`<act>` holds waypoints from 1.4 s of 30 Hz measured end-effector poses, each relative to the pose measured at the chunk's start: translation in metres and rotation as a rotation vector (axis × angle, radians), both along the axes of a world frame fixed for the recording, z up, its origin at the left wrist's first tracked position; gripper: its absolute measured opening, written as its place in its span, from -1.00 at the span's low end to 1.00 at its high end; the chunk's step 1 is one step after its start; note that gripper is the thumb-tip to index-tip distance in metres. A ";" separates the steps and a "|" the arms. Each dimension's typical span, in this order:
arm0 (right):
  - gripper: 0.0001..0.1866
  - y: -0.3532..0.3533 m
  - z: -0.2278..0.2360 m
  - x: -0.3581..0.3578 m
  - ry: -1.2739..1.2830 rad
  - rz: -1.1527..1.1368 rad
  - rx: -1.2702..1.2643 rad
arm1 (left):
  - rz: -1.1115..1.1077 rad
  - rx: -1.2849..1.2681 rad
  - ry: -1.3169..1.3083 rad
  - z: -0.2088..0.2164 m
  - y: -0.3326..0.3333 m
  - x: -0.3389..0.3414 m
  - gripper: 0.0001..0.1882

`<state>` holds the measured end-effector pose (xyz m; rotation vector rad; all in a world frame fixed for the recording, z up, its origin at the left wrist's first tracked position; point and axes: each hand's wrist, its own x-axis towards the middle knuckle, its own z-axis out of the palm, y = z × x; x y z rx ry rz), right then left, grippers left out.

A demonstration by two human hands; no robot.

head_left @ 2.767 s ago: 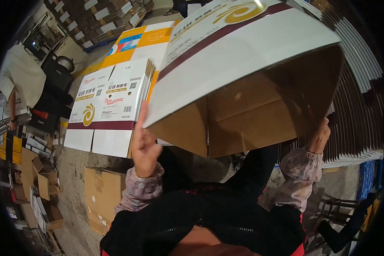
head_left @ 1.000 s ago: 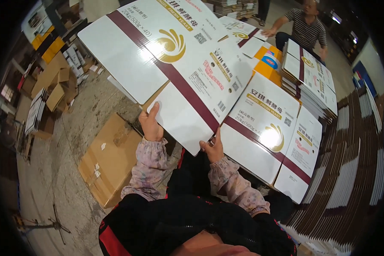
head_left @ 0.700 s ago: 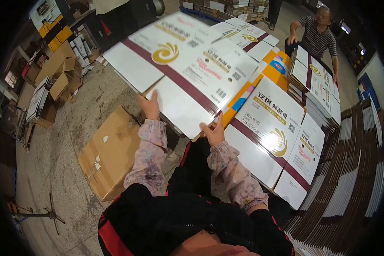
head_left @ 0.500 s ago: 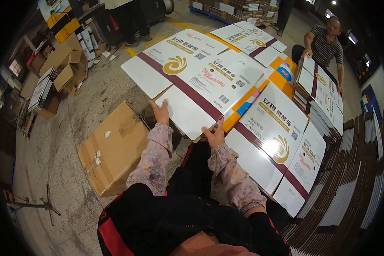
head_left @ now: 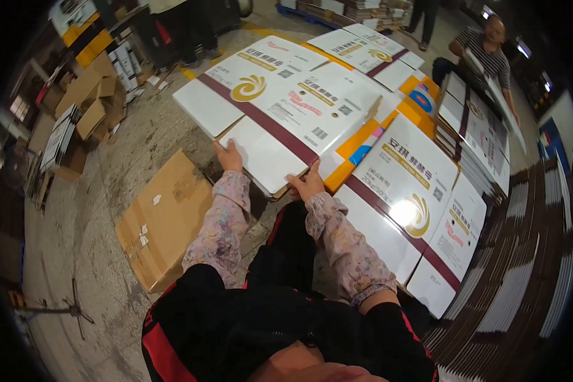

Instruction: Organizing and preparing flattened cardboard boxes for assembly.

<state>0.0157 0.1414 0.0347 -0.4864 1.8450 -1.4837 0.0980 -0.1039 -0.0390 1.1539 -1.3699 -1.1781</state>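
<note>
A flattened cardboard carton (head_left: 274,114), white with a dark maroon band and a gold swirl, lies flat in front of me, its near flap toward my body. My left hand (head_left: 229,156) is closed on the left edge of that flap, thumb on top. At the flap's right near corner, my right hand (head_left: 307,183) pinches the edge; the fingertips underneath are hidden. Close by on the right lies another flattened white carton (head_left: 398,178) of the same print. A yellow-orange surface (head_left: 344,162) with blue and pink patches shows between the two.
A brown cardboard box (head_left: 169,216) stands on the floor at left. Tall stacks of folded cartons (head_left: 509,280) fill the right. Across from me a person (head_left: 487,54) in a striped shirt holds a white sheet (head_left: 506,111) above a carton stack (head_left: 474,137). Open brown boxes (head_left: 95,105) sit far left.
The carton in my hands, together with both hands, has shifted slightly left and away in the view. The other person has lifted and tilted up a white sheet from the stack at right.
</note>
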 end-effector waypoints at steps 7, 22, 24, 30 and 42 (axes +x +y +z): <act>-0.27 0.137 -0.065 -0.046 0.698 -0.176 -0.055 | -0.174 -0.716 -0.065 0.084 0.135 0.011 -0.46; 0.03 0.562 -0.102 0.002 0.152 -1.142 0.925 | -1.213 -0.018 -0.345 -0.019 0.253 -0.061 -0.52; 0.11 0.566 -0.095 0.003 0.141 -1.093 0.777 | -1.191 -0.020 -0.331 -0.016 0.252 -0.064 -0.58; -0.15 0.567 -0.070 0.014 0.230 -0.958 0.603 | -1.140 0.115 -0.233 0.037 0.242 -0.059 -0.65; -0.25 0.559 0.035 0.040 0.714 -0.925 0.686 | -1.150 -0.215 0.423 0.203 0.272 -0.064 -0.43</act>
